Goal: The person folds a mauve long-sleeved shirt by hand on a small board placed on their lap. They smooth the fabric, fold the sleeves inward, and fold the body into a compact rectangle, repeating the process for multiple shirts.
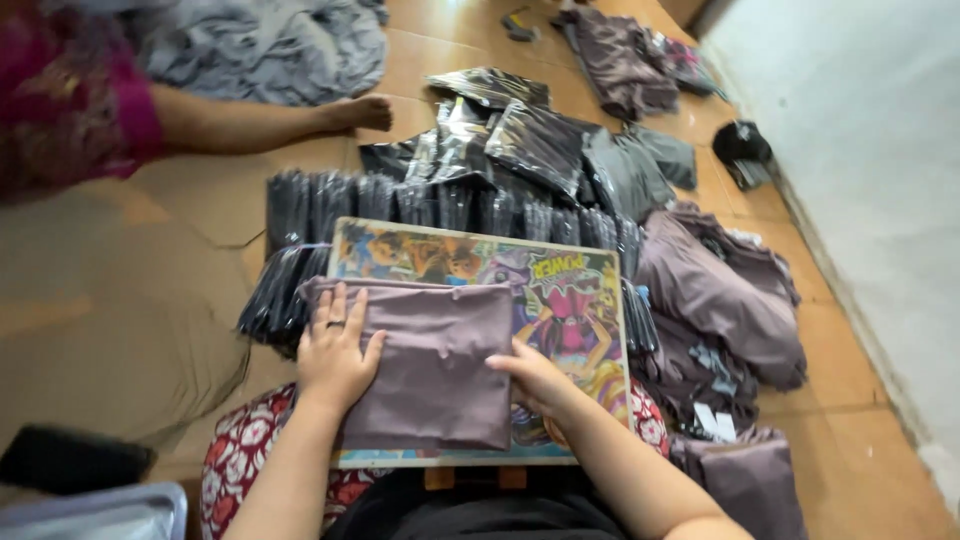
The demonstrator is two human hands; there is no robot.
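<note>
**Folded garment pinned between both hands, lower centre of frame**

Head view: the folded mauve garment (435, 365) lies on the colourful board (580, 300), long axis top to bottom. Left hand (335, 355) rests flat and open on its left edge; right hand (535, 380), fingers loosely curled, touches its right edge. Both equally near.

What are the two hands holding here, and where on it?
A folded mauve garment on the colourful board: left hand pressed flat on its left side, right hand at its right edge. No closed grip.
</note>
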